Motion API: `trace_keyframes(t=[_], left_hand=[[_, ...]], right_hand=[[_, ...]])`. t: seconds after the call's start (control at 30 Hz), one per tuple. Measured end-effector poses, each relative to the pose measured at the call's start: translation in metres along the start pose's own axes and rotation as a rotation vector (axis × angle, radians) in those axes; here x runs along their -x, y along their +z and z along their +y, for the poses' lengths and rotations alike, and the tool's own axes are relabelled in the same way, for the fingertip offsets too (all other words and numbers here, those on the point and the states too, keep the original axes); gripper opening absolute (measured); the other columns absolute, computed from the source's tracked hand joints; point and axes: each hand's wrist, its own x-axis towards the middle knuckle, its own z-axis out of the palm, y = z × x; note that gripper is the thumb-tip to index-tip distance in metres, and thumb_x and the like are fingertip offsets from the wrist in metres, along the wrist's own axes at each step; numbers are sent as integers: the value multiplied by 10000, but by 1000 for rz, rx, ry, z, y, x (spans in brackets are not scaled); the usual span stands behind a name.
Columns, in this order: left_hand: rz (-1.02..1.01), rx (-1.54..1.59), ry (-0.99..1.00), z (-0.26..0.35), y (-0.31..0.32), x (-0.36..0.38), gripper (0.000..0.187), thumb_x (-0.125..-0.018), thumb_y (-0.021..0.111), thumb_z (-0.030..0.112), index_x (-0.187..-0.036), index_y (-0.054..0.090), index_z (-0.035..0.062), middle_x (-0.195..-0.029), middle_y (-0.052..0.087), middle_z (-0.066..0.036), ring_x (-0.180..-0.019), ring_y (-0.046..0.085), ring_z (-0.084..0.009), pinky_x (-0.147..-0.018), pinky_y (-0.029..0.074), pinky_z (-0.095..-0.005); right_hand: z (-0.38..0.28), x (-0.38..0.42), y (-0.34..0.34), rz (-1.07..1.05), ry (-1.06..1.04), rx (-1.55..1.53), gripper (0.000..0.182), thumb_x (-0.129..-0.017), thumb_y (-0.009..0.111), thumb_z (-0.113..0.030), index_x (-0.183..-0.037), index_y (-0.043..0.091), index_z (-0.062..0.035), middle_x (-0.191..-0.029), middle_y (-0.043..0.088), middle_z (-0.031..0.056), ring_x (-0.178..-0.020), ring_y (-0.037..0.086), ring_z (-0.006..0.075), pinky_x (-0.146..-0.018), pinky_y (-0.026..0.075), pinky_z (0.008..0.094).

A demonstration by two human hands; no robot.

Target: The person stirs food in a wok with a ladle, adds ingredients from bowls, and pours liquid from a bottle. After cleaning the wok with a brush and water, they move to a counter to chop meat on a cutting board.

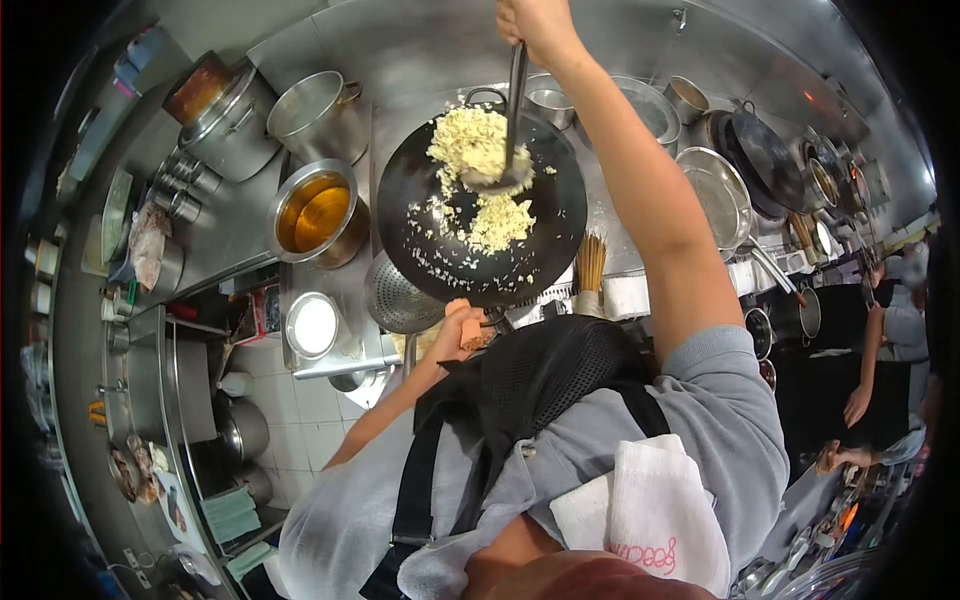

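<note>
A large black wok [420, 250] is on the stove in front of me, holding pale yellow fried rice [468, 140] in two heaps with loose grains scattered over its surface. My right hand [535, 25], at the top edge of view, is closed around the upright handle of a ladle [517, 100]. The ladle's bowl is down in the rice. My left hand [455, 340] grips a folded orange cloth [465, 322] by the wok's near rim. The handle beneath the cloth is mostly hidden.
Left of the wok are a pot of amber oil [318, 215], a perforated skimmer [398, 292] and a white-filled container [312, 325]. A bamboo brush [590, 265] and a strainer [715, 195] lie to the right. A co-worker's hand [858, 403] shows at far right.
</note>
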Motion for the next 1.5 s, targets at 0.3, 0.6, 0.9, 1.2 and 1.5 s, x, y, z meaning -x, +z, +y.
trace_keyframes(t=[0.3,0.6,0.9,1.2,1.5], left_hand=[[-433,59,56,1,-46,-49,61,-868,571,142,-896,522,120,-757,590,-101,-607,587,-234,-526,508,-391],[-139,-16,175,44,15,-57,114,-908,575,233,-915,526,131,-794,606,-80,-631,597,-247,-528,518,-405],[-86,-85,138,30,10,-27,111,-862,570,158,-939,519,221,-752,568,-49,-553,531,-252,-475,484,-418],[-260,24,51,-19,-44,-53,118,-919,532,260,-923,526,143,-777,584,-65,-610,583,-241,-569,541,-403],[-67,-31,219,35,22,-49,96,-881,581,173,-931,500,169,-778,591,-84,-604,593,-261,-517,519,-421]], right_hand=[[53,25,-2,117,-157,90,305,-839,674,-114,-616,472,-61,-519,452,-24,-414,389,62,-385,306,241],[94,34,16,138,-153,129,278,-832,661,-107,-612,496,-67,-514,449,-32,-425,412,53,-387,305,234],[-15,37,34,112,1,75,284,-850,652,-111,-615,494,-87,-500,417,-40,-409,383,49,-379,290,235],[10,20,-24,127,-62,-121,179,-880,582,-78,-714,526,-41,-536,413,-37,-405,360,66,-393,294,246],[87,26,-3,230,-240,156,243,-836,639,-83,-640,501,-43,-509,438,-34,-408,403,67,-391,294,231]])
